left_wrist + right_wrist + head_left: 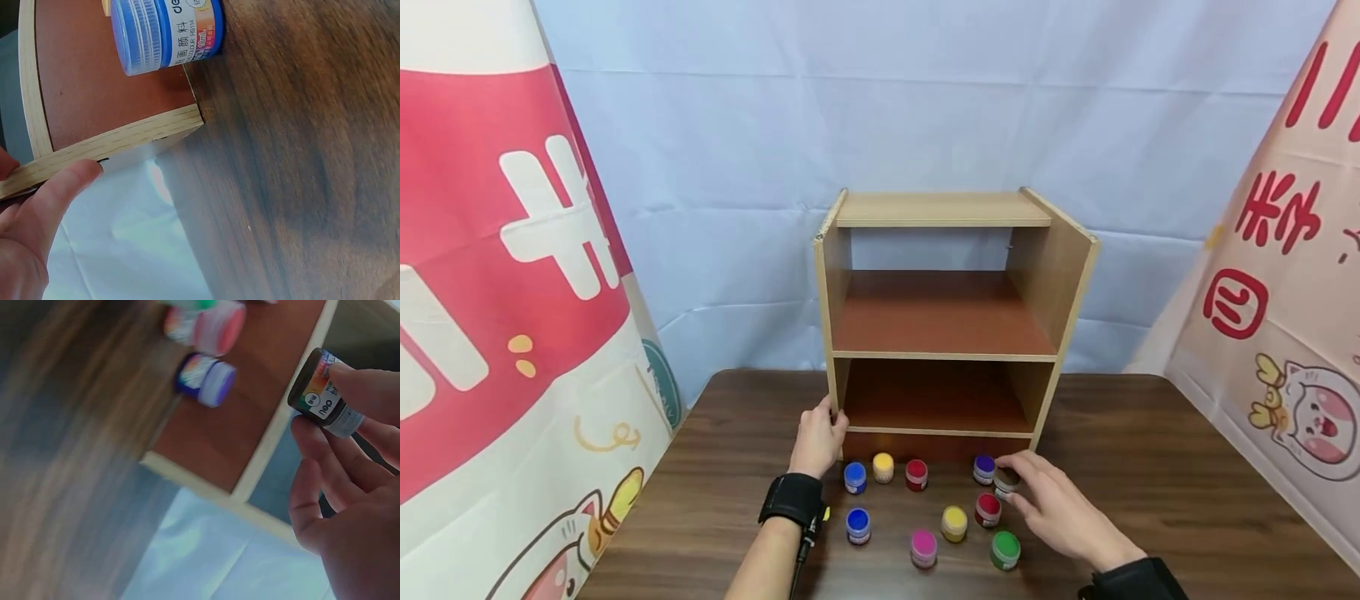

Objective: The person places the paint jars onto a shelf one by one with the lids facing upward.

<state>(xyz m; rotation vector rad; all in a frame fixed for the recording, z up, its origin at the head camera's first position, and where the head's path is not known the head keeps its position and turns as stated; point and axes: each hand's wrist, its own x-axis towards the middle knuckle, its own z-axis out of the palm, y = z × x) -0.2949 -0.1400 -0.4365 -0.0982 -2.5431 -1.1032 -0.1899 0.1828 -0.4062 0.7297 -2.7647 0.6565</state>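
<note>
My left hand (817, 437) grips the left side panel (119, 134) of a small wooden shelf unit (1067, 308) near its bottom, thumb on one face of the board. In the right wrist view, a dark paint jar (319, 387) with a clear lid is pinched between the thumb and fingers of my right hand (1060, 508). Beside that hand stand a purple jar (983, 469), a red jar (988, 509) and a green jar (1005, 550). A blue jar (854, 477) is close to my left hand.
More paint jars stand on the brown wood-grain table (700, 508): yellow (954, 523), magenta (923, 548), another blue (858, 526), pale yellow (883, 467) and another red (916, 474). The shelf unit's two compartments have reddish-brown boards. Cloth drapes (737, 150) enclose the back and sides.
</note>
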